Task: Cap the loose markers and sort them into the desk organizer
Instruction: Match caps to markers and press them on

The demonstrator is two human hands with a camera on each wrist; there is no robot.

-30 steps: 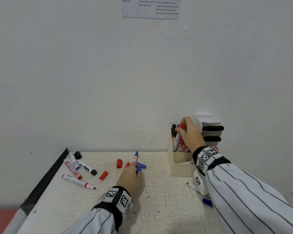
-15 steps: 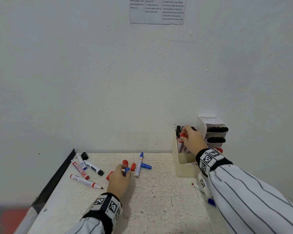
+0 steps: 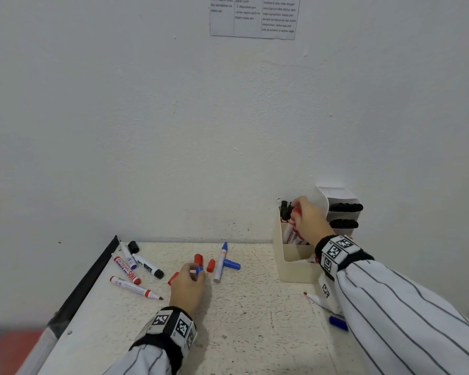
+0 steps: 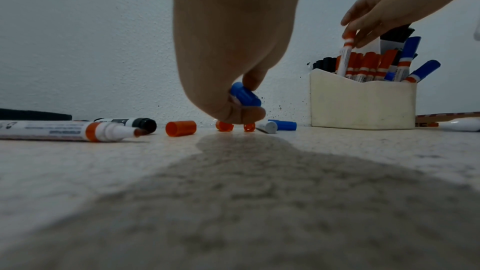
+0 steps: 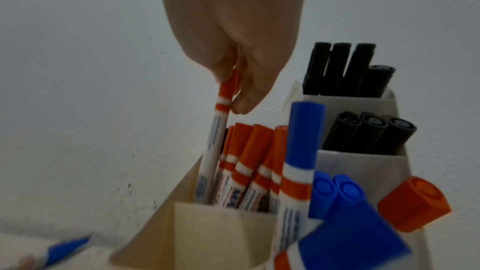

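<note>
Two hands are working: our right hand (image 5: 233, 34) is pinching an upright red marker (image 5: 215, 143), cap up, in the organizer (image 4: 362, 106); our left hand (image 4: 228, 52) is pinching a tilted blue cap (image 4: 245, 94).

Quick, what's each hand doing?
Left hand: pinching a blue cap.
Right hand: holding a red marker by its cap, in the organizer.

The left hand (image 3: 188, 285) pinches a blue cap (image 4: 245, 94). The right hand (image 3: 307, 220) grips a red-capped marker (image 5: 217, 141) with a white barrel. The desk organizer (image 4: 362, 106) is cream. 3 red caps (image 3: 210, 265) lie near the speckled off-white table's (image 3: 249, 334) back edge. Sleeves (image 3: 406, 315) are white with dark pinstripes.
</note>
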